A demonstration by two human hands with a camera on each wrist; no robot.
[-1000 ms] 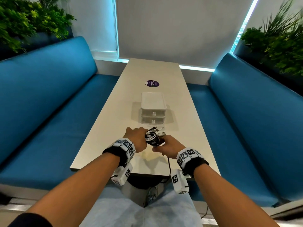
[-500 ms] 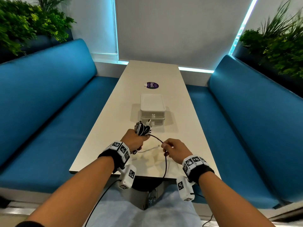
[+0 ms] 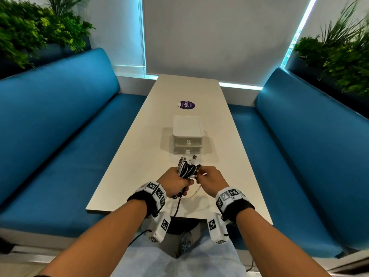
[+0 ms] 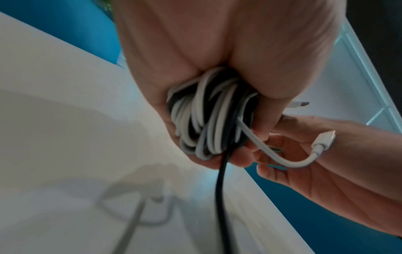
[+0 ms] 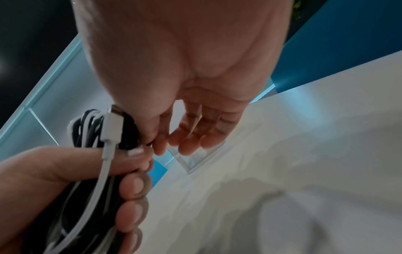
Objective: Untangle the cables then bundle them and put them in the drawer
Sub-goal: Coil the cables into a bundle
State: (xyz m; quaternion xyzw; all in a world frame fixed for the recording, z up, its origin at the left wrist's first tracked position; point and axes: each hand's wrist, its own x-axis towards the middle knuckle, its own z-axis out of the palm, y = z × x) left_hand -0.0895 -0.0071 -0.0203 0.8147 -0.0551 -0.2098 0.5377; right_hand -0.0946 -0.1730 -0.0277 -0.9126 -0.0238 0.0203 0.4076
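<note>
My left hand (image 3: 175, 180) grips a coiled bundle of black and white cables (image 3: 186, 168) upright above the near end of the table. In the left wrist view the coils (image 4: 208, 116) fill the fist, and a white plug (image 4: 324, 141) sticks out to the right. My right hand (image 3: 210, 177) is against the bundle's right side, thumb and forefinger pinching a dark cable (image 5: 139, 146) at the coils, its other fingers loose. A black cable tail (image 3: 176, 206) hangs from the left fist over the table's edge. The white two-drawer box (image 3: 187, 140) stands just beyond, both drawers shut.
The long white table (image 3: 139, 156) runs away from me between two blue benches (image 3: 60, 136). A purple round sticker (image 3: 187, 105) lies beyond the drawer box. A loose white cable loop (image 3: 191, 195) rests on the table under my hands. Plants stand behind both benches.
My right hand, which had pulled a black cable out to the right, has come back to the bundle. The left hand has kept its grip and lifted the bundle slightly forward.
</note>
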